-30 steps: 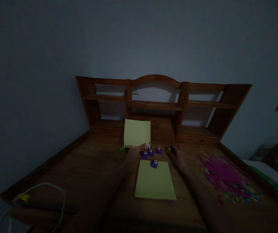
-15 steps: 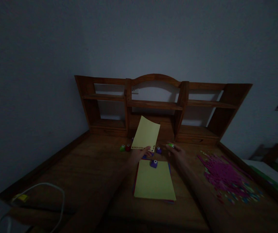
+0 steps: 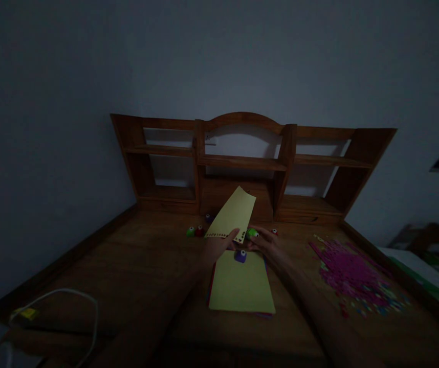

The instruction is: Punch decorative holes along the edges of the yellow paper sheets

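Observation:
My left hand (image 3: 218, 246) is closed on the lower edge of a pale yellow sheet of paper (image 3: 234, 212), which is lifted and tilted above the desk. A row of small punched holes lines that edge and turns up at its right corner. My right hand (image 3: 267, 243) grips a green craft punch (image 3: 251, 233) right beside that corner; I cannot tell if the paper is in its slot. Below, a purple craft punch (image 3: 240, 256) rests on a stack of coloured paper (image 3: 241, 286) with a yellow sheet on top.
Left of the lifted sheet stand a green punch (image 3: 191, 231), a red punch (image 3: 199, 231) and a dark punch (image 3: 207, 218). Another red punch (image 3: 274, 232) is behind my right hand. Pink strips and small coloured bits (image 3: 350, 273) lie at right. A wooden shelf (image 3: 242, 163) backs the desk.
My right hand has moved left with the green punch, up to the sheet's right corner. The lifted sheet has turned and leans further right. The view has shifted slightly.

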A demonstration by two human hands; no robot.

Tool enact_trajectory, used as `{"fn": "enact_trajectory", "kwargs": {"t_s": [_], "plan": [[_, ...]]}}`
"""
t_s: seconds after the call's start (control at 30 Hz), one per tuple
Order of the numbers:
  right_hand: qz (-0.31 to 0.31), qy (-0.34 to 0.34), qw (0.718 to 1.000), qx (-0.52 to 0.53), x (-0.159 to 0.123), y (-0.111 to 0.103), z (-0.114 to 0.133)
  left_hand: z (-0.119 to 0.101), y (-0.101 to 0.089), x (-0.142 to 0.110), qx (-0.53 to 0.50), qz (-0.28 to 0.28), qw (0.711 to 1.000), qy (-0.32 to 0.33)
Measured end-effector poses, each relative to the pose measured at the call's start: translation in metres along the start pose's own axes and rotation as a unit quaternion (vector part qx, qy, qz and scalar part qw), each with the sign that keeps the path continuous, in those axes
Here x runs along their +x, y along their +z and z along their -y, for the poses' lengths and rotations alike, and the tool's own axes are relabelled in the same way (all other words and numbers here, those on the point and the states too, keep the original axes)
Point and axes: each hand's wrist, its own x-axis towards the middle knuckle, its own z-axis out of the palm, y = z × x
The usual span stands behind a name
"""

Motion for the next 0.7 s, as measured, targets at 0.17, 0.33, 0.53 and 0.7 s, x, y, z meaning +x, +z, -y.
{"fn": "enact_trajectory", "kwargs": {"t_s": [0.17, 0.33, 0.53, 0.7], "plan": [[-0.009, -0.002, 1.000, -0.027, -0.001, 0.002, 0.003, 0.000, 0.000, -0.001, 0.062, 0.036, 0.997, -0.030], [-0.014, -0.014, 0.999, -0.037, 0.000, 0.002, 0.000, -0.002, 0.000, -0.002, 0.107, 0.037, 0.993, -0.036], [-0.024, -0.011, 0.999, -0.041, 0.003, -0.003, -0.005, -0.003, 0.002, -0.005, 0.091, 0.052, 0.993, -0.047], [-0.013, 0.013, 0.998, -0.061, 0.004, -0.005, -0.009, -0.006, 0.001, -0.005, 0.068, 0.066, 0.995, 0.014]]}}
